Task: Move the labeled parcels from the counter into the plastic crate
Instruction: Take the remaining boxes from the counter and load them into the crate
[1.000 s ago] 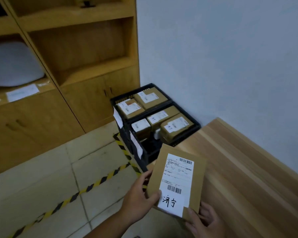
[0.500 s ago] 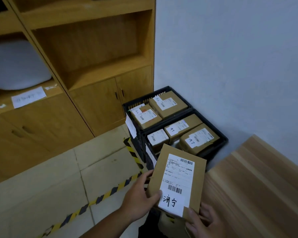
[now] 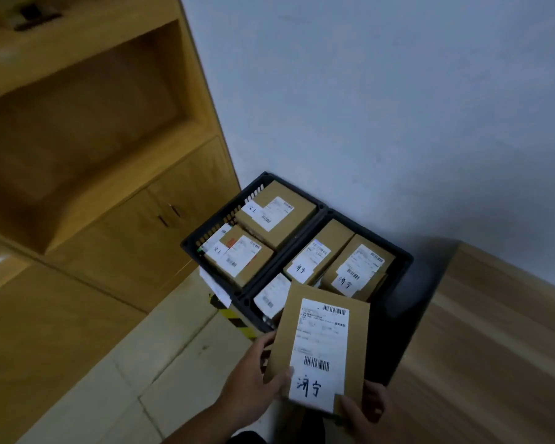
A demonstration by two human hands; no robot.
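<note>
My left hand (image 3: 253, 389) and right hand (image 3: 366, 411) grip the parcel (image 3: 321, 347) by its near corners, above the near edge of the crate (image 3: 401, 261). Dropped onto the packed parcels (image 3: 358, 267), it could slide over the rim.

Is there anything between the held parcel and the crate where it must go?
Nothing visible blocks the way. The left hand and right hand hold the parcel just in front of the near crate. Other parcels already lie inside, so it would probably land on top of them.
</note>
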